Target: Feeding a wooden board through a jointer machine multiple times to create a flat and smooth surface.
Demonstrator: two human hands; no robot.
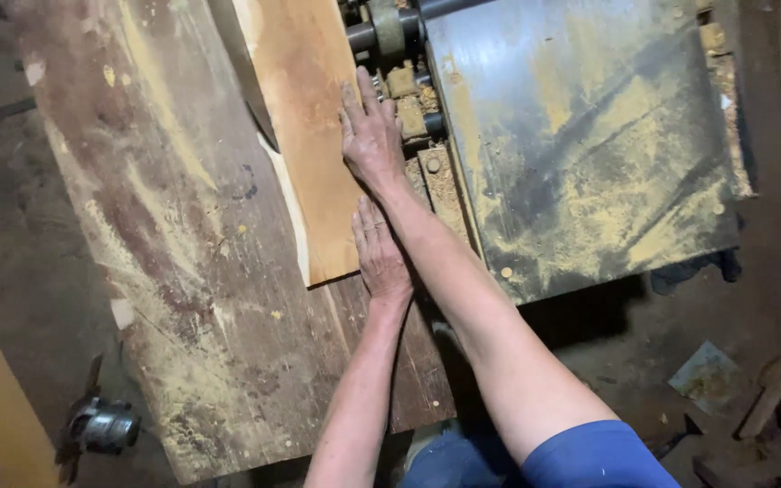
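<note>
The long, pale orange wooden plank (311, 136) lies flat on the big, dusty brown wooden board (183, 271), right beside the grey metal machine table (589, 136) covered in yellow sawdust, and it looks like the plank is being pushed along. The right hand (371, 136) lies flat and open on the plank's far edge, arm stretched long. The left hand (381, 258) rests flat and open near the plank's close end, gripping nothing; the next push likely needs both palms pressing down evenly.
</note>
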